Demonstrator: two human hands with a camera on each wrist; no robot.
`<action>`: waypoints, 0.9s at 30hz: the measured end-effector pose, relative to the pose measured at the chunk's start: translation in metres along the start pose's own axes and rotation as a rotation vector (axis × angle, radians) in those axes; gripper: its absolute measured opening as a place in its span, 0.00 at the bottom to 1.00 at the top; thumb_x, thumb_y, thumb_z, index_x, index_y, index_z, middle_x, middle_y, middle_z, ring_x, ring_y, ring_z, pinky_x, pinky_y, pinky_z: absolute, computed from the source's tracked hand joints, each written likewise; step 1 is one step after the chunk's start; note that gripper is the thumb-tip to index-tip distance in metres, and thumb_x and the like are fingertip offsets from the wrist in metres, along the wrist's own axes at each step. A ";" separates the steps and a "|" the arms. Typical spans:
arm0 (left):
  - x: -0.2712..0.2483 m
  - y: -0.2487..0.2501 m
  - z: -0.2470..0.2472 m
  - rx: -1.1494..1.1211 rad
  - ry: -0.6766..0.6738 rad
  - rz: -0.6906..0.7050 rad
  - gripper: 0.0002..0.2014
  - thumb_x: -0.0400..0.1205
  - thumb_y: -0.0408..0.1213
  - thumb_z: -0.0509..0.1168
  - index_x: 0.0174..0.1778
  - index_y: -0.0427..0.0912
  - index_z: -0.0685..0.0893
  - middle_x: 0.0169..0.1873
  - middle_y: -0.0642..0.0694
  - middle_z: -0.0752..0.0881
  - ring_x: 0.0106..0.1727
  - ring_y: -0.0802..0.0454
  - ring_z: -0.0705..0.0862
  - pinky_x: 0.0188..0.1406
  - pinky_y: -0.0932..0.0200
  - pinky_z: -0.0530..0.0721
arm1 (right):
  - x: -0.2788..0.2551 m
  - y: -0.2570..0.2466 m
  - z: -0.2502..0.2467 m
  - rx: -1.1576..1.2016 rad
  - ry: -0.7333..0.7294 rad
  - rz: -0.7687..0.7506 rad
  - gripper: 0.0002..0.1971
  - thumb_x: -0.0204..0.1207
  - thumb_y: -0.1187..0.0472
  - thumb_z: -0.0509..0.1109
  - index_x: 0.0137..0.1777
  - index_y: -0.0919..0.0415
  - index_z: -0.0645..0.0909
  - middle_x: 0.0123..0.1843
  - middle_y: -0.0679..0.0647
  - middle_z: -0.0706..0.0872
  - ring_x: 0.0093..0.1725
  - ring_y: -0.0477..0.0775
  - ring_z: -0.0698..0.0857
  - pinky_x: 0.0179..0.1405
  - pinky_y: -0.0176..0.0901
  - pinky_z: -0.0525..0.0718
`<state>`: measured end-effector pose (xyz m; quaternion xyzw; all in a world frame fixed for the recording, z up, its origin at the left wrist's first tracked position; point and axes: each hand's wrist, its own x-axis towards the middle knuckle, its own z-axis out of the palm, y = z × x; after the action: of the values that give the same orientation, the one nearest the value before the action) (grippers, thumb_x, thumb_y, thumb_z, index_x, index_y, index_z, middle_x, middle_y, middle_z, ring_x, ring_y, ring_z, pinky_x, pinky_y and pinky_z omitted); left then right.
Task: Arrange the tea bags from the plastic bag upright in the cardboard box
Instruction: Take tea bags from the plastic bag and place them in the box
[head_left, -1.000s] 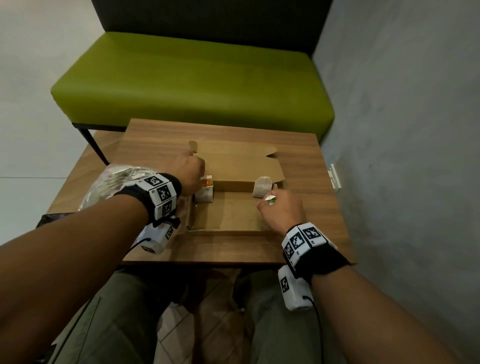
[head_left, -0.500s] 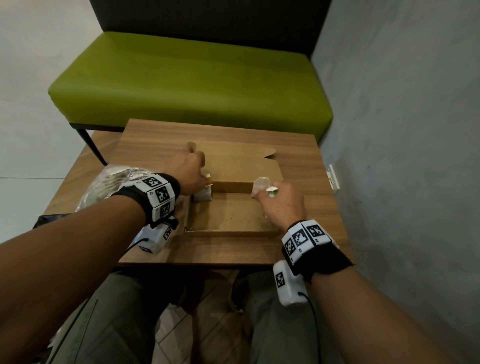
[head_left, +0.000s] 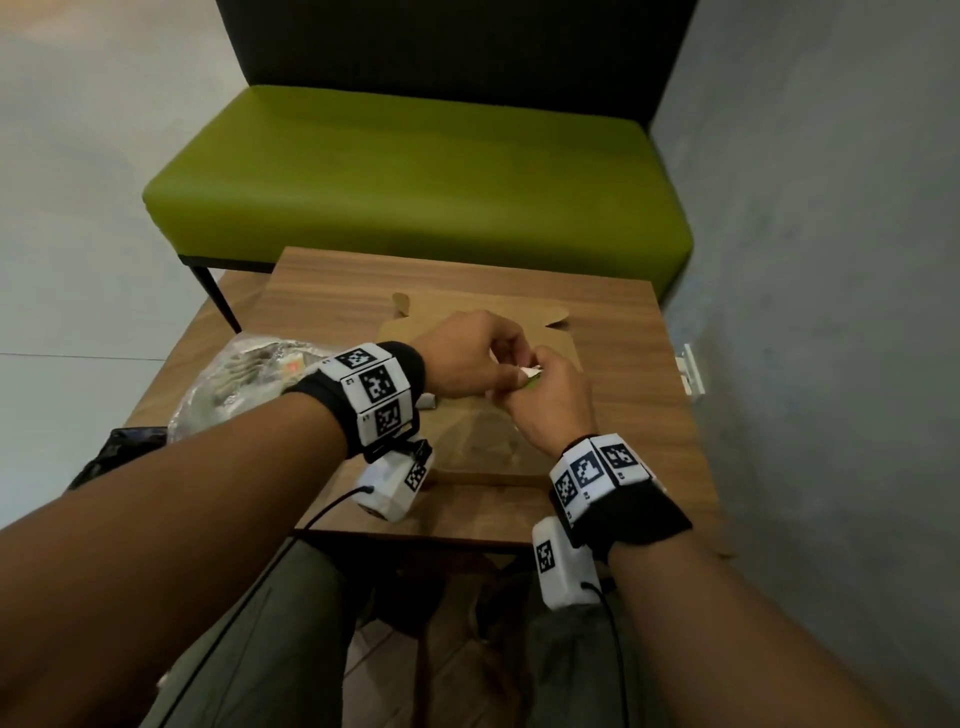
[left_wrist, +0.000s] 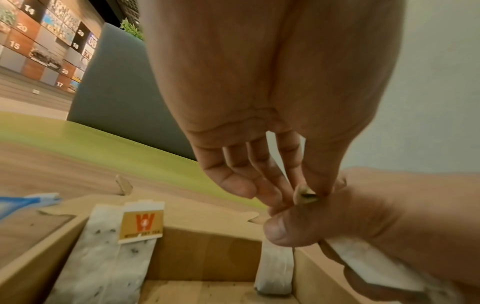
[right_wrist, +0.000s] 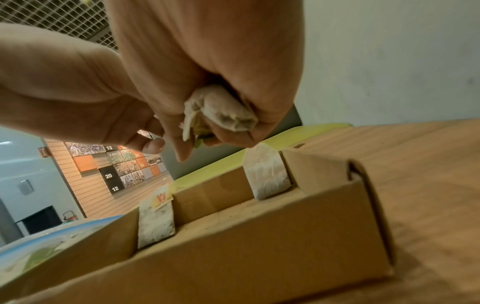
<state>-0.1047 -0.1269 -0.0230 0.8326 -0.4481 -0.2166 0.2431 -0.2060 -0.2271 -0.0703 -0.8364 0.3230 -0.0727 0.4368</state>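
Two bare hands meeting above an open cardboard box near the middle of a small wooden table. Right hand curled tight around a crumpled tea bag, bunched in the fist with its white and green paper tag poking out at the top. Left hand reaching across, thumb and forefinger pinching that tag or its string at the right fist; remaining fingers loosely bent.

Inside the box, two tea bags already standing upright against the far wall: one with an orange-and-white tag at the far left corner, a plain one at the far right corner. Most of the box floor bare between them. Plastic bag with more tea bags lying at the left edge of the table, just beside the box. Green bench beyond the far edge.

Likely step: untangling tag and string so the held bag can be set down. Best done by easing the fist open and flattening the crushed pouch before lowering it. Worth placing it on its bottom edge, touching a standing bag or the wall for support. Risk of toppling the neighbours if pushed in hard, or tearing the paper if the string is tugged.
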 end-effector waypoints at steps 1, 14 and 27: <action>0.000 -0.001 0.001 -0.002 0.013 0.006 0.04 0.79 0.42 0.72 0.48 0.50 0.87 0.44 0.54 0.88 0.43 0.60 0.83 0.43 0.58 0.79 | -0.001 0.001 0.001 0.014 -0.003 -0.003 0.13 0.71 0.56 0.80 0.52 0.56 0.83 0.48 0.54 0.89 0.48 0.56 0.86 0.39 0.42 0.76; -0.003 0.009 0.005 0.102 0.092 0.070 0.09 0.82 0.35 0.65 0.56 0.45 0.87 0.45 0.52 0.87 0.44 0.53 0.83 0.37 0.63 0.74 | -0.008 0.001 -0.003 0.286 -0.082 -0.018 0.21 0.68 0.65 0.81 0.59 0.57 0.79 0.54 0.54 0.89 0.53 0.55 0.87 0.48 0.51 0.85; -0.015 -0.001 0.003 -0.226 0.299 -0.117 0.07 0.76 0.34 0.77 0.46 0.41 0.85 0.35 0.48 0.89 0.32 0.58 0.85 0.29 0.68 0.79 | -0.026 0.022 0.009 0.644 -0.131 -0.024 0.12 0.76 0.58 0.80 0.57 0.52 0.85 0.55 0.56 0.91 0.53 0.55 0.90 0.51 0.50 0.89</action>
<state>-0.1136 -0.1140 -0.0234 0.8476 -0.3307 -0.1530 0.3858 -0.2337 -0.2145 -0.0885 -0.6619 0.2447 -0.1223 0.6979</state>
